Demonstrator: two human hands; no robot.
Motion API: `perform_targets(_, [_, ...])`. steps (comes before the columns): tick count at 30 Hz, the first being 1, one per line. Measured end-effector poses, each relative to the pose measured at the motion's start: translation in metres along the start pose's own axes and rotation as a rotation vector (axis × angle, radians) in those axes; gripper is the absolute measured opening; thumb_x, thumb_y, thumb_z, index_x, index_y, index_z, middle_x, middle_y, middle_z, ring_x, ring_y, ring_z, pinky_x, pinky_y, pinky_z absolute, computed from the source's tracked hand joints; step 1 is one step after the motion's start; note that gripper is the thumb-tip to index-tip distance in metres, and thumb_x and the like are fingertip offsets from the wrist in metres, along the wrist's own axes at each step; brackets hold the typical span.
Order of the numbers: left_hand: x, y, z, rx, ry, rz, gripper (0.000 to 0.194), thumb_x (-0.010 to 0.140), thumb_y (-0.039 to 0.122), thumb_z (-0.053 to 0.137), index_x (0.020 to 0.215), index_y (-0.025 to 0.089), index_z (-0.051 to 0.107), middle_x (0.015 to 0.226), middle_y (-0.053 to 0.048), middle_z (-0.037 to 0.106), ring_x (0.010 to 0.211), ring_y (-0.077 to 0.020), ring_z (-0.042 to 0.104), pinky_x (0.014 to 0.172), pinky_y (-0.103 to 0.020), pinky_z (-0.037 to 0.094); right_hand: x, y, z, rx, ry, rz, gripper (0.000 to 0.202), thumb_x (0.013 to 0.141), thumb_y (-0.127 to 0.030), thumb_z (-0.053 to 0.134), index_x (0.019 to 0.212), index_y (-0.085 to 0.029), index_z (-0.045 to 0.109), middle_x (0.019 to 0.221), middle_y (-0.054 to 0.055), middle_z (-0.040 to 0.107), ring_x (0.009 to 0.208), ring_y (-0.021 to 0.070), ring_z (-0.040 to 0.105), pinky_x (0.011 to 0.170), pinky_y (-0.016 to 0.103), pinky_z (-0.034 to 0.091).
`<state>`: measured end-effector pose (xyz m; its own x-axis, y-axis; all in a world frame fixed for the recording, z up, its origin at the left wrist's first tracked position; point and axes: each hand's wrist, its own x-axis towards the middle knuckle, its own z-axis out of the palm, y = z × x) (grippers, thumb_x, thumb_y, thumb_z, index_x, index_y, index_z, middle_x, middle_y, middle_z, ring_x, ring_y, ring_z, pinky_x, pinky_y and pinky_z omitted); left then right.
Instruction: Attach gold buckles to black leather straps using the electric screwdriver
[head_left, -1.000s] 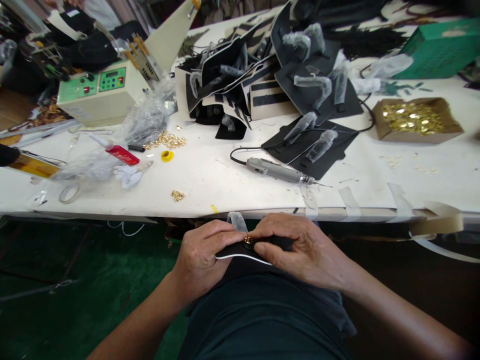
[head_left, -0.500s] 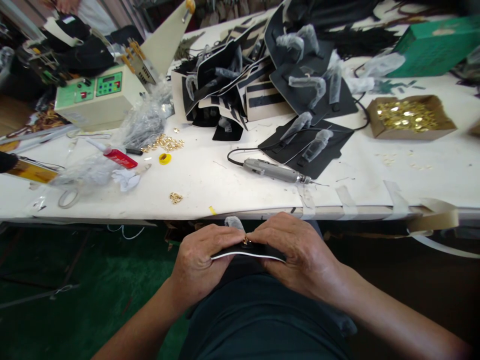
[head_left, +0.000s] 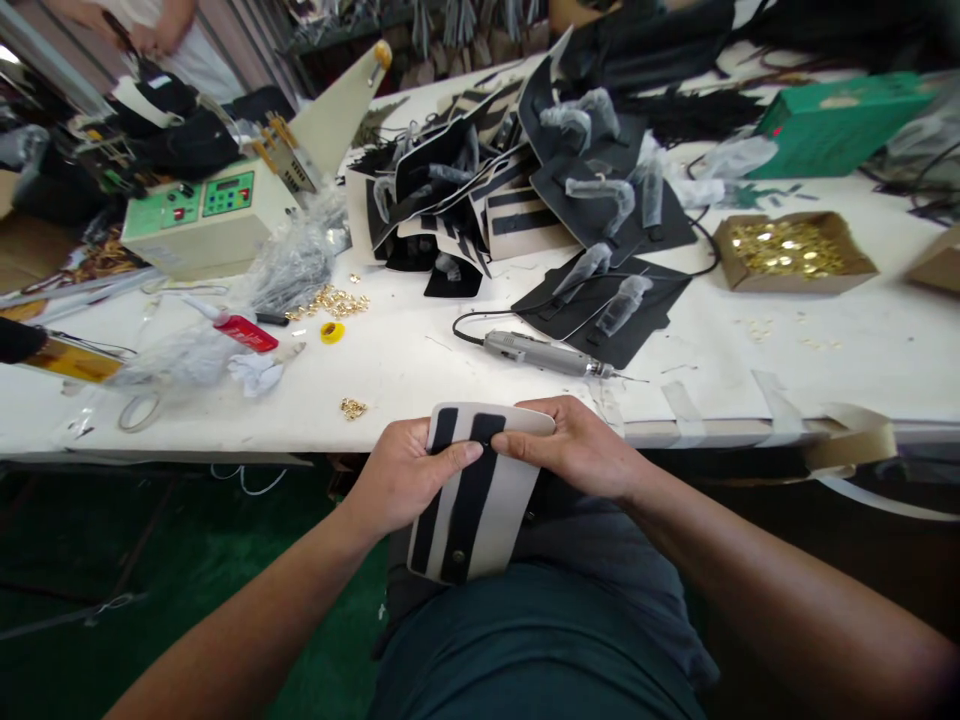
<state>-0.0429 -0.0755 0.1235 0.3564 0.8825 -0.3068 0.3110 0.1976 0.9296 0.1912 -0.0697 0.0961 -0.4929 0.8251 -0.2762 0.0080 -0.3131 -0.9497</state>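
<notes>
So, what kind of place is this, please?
Probably a small leather-goods workshop: many black panels with wrapped straps, a box of gold-coloured metal pieces, and a grey corded screwdriver-like tool share the table.

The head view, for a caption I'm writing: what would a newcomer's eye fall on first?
Probably the cream panel with black stripes, held in the left hand and right hand at the near edge of the white table. Then the open brown cardboard box of shiny gold pieces on the table's right, and the bright green box behind it.
</notes>
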Motion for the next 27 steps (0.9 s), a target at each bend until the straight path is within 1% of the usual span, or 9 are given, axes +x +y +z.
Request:
perform_targets(3, [0.014,0.006,-0.005,-0.072,0.000,-0.053,0.030,0.088,0.039,0.078,0.109,0.018,0.080,0.098,-0.006,0.084,0.085,-0.0244,0.081,0.074,-0.034,0.066,0.011,0.001,-0.001,0.078,0.062,-0.004,0.031,0.084,-0.046,0.079,0.082,-0.017,0.068,0.075,0.000,0.066,0.064,0.0141,0.056,0.058,0.026,0.043])
perform_targets(7, [0.024,0.012,-0.007,-0.133,-0.002,-0.133,0.031,0.086,0.040,0.079,0.107,0.017,0.080,0.093,-0.007,0.084,0.081,-0.0254,0.081,0.072,-0.037,0.066,0.020,0.001,0.002,0.179,0.134,-0.009,0.029,0.082,-0.043,0.079,0.082,-0.017,0.067,0.075,0.000,0.067,0.063,0.0137,0.056,0.059,0.026,0.044])
perform_targets(9, [0.029,0.012,-0.006,-0.156,0.002,-0.155,0.031,0.085,0.039,0.080,0.106,0.017,0.080,0.093,-0.007,0.084,0.082,-0.0257,0.081,0.074,-0.038,0.066,0.024,0.002,0.002,0.218,0.155,-0.014,0.028,0.080,-0.041,0.079,0.080,-0.017,0.066,0.073,-0.001,0.066,0.061,0.0131,0.055,0.058,0.026,0.043])
perform_targets(12, [0.040,0.005,-0.006,-0.170,0.021,-0.163,0.028,0.081,0.036,0.082,0.101,0.016,0.080,0.094,-0.008,0.084,0.081,-0.0247,0.080,0.076,-0.037,0.065,0.033,0.006,-0.002,0.227,0.177,0.008,0.028,0.077,-0.039,0.081,0.077,-0.016,0.065,0.071,0.000,0.066,0.061,0.0134,0.055,0.057,0.026,0.043])
perform_targets(16, [0.058,-0.009,-0.006,-0.185,0.036,-0.174,0.028,0.078,0.034,0.083,0.098,0.015,0.080,0.092,-0.009,0.084,0.079,-0.0239,0.079,0.076,-0.036,0.063,0.049,0.013,-0.013,0.179,0.182,0.070,0.027,0.073,-0.037,0.082,0.076,-0.015,0.068,0.076,0.003,0.070,0.065,0.0152,0.059,0.062,0.028,0.046])
perform_targets(19, [0.070,-0.017,-0.007,-0.196,0.061,-0.182,0.027,0.074,0.032,0.085,0.094,0.015,0.079,0.085,-0.007,0.082,0.074,-0.0226,0.077,0.075,-0.035,0.062,0.060,0.015,-0.018,0.088,0.204,0.107,0.026,0.071,-0.037,0.082,0.074,-0.015,0.068,0.077,0.004,0.071,0.067,0.0163,0.061,0.064,0.029,0.048])
perform_targets(24, [0.083,-0.024,-0.008,-0.214,0.084,-0.231,0.025,0.069,0.029,0.087,0.088,0.015,0.078,0.078,-0.005,0.080,0.070,-0.0210,0.074,0.075,-0.035,0.060,0.075,0.015,-0.021,-0.042,0.293,0.158,0.024,0.067,-0.034,0.081,0.074,-0.017,0.066,0.072,0.002,0.067,0.064,0.0153,0.059,0.056,0.026,0.044])
perform_targets(27, [0.088,-0.026,-0.008,-0.213,0.075,-0.250,0.022,0.069,0.027,0.085,0.086,0.015,0.077,0.078,-0.005,0.080,0.068,-0.0205,0.073,0.072,-0.034,0.060,0.081,0.015,-0.025,-0.067,0.276,0.206,0.020,0.067,-0.032,0.078,0.077,-0.018,0.067,0.072,0.003,0.068,0.063,0.0156,0.059,0.054,0.026,0.045])
